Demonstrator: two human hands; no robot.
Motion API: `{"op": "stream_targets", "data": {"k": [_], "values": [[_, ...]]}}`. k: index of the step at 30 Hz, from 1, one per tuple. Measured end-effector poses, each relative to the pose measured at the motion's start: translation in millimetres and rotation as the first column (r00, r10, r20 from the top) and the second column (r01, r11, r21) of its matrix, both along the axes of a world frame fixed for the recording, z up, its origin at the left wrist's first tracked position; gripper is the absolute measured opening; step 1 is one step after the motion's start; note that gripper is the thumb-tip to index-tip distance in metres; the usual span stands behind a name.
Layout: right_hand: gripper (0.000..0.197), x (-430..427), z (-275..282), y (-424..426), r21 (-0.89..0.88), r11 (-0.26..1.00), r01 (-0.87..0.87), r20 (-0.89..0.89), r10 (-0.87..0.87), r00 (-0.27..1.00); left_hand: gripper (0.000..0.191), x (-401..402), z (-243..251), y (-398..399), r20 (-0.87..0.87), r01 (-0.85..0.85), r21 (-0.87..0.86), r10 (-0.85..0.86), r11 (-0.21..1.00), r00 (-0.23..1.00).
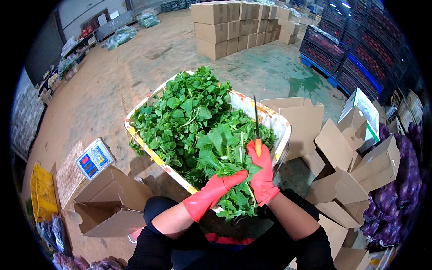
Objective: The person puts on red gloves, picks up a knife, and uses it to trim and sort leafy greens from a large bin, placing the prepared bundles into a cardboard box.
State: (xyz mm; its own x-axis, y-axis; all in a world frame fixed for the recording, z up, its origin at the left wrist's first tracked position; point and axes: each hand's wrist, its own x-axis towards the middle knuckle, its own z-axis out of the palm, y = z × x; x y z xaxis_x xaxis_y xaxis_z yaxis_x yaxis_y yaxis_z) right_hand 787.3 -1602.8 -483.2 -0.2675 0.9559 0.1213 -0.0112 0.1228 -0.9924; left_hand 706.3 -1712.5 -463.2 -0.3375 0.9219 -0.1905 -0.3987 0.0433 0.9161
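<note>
A large white plastic tub (153, 158) with a stained rim stands before me, heaped with leafy green herbs (179, 111) that look like mint. My left hand (216, 190), in a red rubber glove, grips a bunch of the leafy stems (219, 148) over the tub's near edge. Close beside it on the right, my right hand (262, 172), gloved alike, holds a knife (258, 138) by its orange handle, the dark narrow blade pointing up and away. Its fingers also touch the bunch; how firmly is hidden by leaves. Leaves hang below both hands.
An open cardboard box (111, 206) and a digital scale (95, 158) stand at left, near a yellow crate (44, 192). Open cartons (337, 189) and purple net sacks (388, 202) crowd the right. Stacked cartons (211, 32) and dark crates (324, 50) on a blue pallet stand farther off.
</note>
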Motion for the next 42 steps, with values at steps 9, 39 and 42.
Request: {"op": "stream_targets", "data": {"k": [9,39,42], "values": [[0.023,-8.4,21.4,-19.7,0.06,0.998,0.023,0.085,-0.028,0.996,0.059,-48.0,-61.5,10.4,-0.19,-0.156,-0.231,0.113,0.96,0.975],[0.027,13.8,61.1,-38.3,-0.01,0.912,-0.411,-0.15,0.405,0.902,0.035,-89.6,-33.5,7.0,0.507,0.048,0.252,-0.174,0.967,0.844],[0.022,26.9,90.1,-19.8,0.029,0.995,-0.101,-0.345,0.104,0.933,0.042,-84.7,-29.6,4.2,0.544,0.035,0.271,-0.183,0.962,0.819]]}}
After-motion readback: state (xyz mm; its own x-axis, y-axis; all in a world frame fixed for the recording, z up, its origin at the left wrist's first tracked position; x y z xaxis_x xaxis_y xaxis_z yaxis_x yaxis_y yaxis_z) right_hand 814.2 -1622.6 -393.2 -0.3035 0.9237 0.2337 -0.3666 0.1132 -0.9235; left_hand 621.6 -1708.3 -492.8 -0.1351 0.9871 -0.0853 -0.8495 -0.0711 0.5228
